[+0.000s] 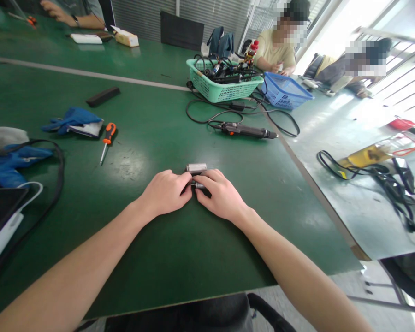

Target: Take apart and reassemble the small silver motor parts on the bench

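Observation:
Near the middle of the green table, my left hand (pixel 169 191) and my right hand (pixel 223 193) meet with fingers curled inward. Between my right thumb and fingers a small dark cylindrical part (pixel 199 185) shows. My left fingers are closed at its left end, where something dark is mostly hidden by the thumb. Just beyond my fingertips a short silver-grey metal piece (pixel 196 168) lies on the table, very close to both hands. I cannot tell whether my fingers touch it.
An orange-black screwdriver (pixel 107 140) and blue gloves (pixel 74 121) lie left. A black electric screwdriver (pixel 247 130) with its cable lies ahead right. Behind stand a green basket (pixel 221 93) of tools and a blue basket (pixel 287 94). People sit at the far sides.

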{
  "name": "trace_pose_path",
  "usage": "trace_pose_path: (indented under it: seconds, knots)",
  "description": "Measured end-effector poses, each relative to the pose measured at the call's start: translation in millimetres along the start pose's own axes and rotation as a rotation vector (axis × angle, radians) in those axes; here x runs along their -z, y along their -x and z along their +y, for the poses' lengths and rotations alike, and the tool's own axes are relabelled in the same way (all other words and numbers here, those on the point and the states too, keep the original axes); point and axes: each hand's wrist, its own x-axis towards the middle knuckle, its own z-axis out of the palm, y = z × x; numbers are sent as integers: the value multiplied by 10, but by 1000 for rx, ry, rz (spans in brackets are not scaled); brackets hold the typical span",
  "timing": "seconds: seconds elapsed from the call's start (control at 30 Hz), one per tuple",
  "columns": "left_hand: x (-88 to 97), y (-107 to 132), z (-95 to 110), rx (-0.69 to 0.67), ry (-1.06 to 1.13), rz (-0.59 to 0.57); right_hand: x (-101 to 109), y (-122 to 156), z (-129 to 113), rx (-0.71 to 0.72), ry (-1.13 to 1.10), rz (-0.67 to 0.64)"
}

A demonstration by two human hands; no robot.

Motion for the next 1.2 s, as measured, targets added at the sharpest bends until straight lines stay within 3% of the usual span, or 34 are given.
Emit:
trace_pose_path:
  seconds: [1.2]
  knots:
    - [-24,-1,-5,5,3,15,-5,-12,-2,-31,29,-4]
